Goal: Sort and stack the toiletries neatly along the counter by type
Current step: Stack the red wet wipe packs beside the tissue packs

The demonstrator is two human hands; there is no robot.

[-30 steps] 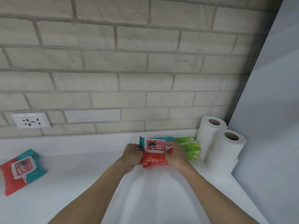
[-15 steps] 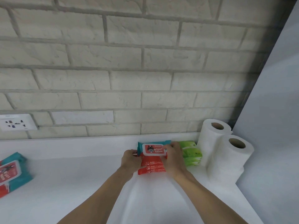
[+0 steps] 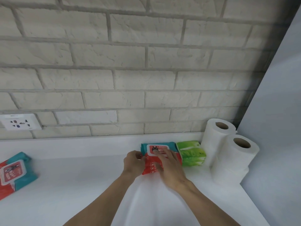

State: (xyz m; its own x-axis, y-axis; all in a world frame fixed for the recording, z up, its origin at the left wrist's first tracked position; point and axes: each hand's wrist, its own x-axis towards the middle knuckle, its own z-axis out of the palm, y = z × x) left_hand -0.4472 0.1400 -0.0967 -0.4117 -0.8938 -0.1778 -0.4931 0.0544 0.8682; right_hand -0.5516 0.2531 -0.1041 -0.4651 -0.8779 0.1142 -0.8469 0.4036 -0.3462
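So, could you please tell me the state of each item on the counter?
centre wipes pack: flat, lid closed, under both hands.
left wipes pack: flat, lid closed, untouched.
green tissue packs: stacked.
paper rolls: upright.
left hand: grips centre pack's edge.
right hand: fingers flat on top.

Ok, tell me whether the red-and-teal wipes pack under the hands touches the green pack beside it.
Touching. The head view shows the right edge of the wipes pack butted against the green pack, no counter visible between them.
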